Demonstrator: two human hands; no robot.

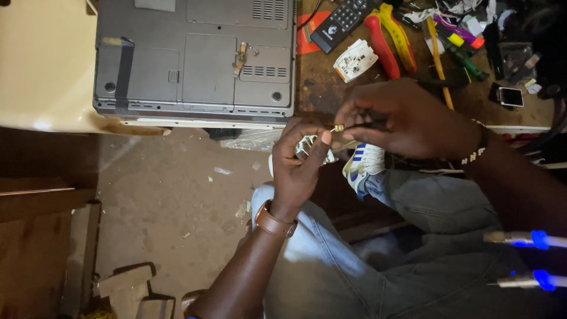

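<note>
Brass pin (337, 127) pinched between both hands' fingertips (326, 137)

Small square screen (511, 96) at the right end of the desk (322, 88), dark-framed, glass glaring pale white, lying flat among tools. Strip of black tape (124, 70) stuck like a label down the left of the grey laptop underside (195, 56), topped by a short tan strip (111, 42). Pale grey rectangular sticker (155, 5) at the laptop's top edge, cut off by the frame. Red flat card or wrapper (307, 36) just right of the laptop, partly under a black remote (345, 20) with a small white emblem near its lower end. No signs in view.
</note>
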